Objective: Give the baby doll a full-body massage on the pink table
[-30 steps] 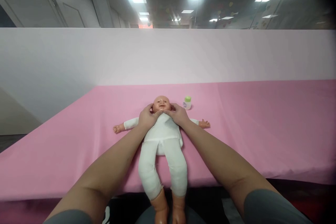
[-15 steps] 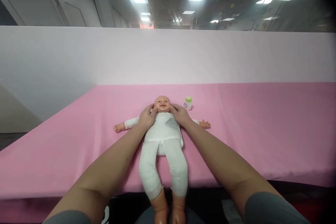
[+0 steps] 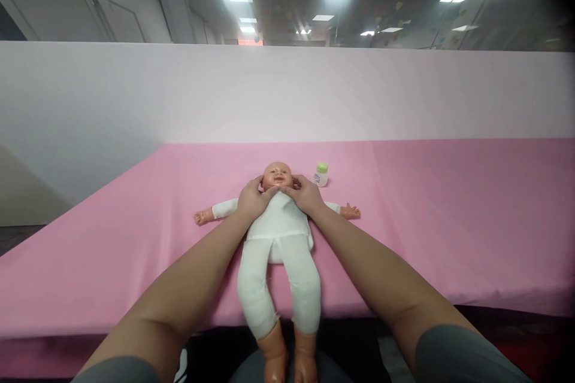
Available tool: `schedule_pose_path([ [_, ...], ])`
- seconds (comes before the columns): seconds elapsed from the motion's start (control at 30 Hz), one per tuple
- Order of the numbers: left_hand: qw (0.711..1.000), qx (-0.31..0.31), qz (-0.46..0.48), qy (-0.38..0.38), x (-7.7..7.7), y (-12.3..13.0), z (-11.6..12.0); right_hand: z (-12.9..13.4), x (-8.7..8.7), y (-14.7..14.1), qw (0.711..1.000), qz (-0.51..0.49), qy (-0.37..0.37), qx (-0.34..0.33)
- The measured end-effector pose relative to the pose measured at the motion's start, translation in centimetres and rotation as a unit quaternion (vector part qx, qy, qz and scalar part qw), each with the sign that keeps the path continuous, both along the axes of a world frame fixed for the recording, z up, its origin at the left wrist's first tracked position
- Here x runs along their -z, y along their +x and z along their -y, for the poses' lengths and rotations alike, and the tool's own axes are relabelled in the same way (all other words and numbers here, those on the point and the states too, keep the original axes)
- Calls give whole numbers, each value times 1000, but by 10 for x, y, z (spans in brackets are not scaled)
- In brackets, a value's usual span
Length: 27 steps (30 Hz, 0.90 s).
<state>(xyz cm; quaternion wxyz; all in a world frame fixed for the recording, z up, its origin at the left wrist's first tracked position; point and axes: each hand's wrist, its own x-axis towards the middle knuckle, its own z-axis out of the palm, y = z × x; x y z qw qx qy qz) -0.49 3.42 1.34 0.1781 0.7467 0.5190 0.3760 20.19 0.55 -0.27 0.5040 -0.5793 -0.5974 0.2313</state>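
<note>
A baby doll with a white cloth body lies on its back, its feet toward me and hanging past the table's near edge. My left hand cups one side of the doll's head, with the thumb stretched in to the chin. On the other side my right hand mirrors it, its thumb also at the chin and its fingers by the ear. Both thumb tips nearly meet below the mouth. The doll's arms spread out sideways beyond my wrists.
A small clear bottle with a green cap stands just beyond my right hand. Pink cloth covers the table, which meets a low white wall at the back. Glass and ceiling lights show above it.
Both thumbs have slid from the doll's cheeks down and inward to its chin. The fingers stay at the sides of the head. The bottle and the doll's body lie as before.
</note>
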Motion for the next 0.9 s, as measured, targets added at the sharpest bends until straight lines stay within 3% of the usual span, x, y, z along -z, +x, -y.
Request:
schedule_pose_path([
  [0.43, 998, 26, 59, -12, 12, -7, -16, -3, -3, 13, 996, -65, -6, -59],
  [0.9, 1000, 3, 1, -3, -1, 1, -1, 4, -4, 0, 999, 24, -27, 6],
])
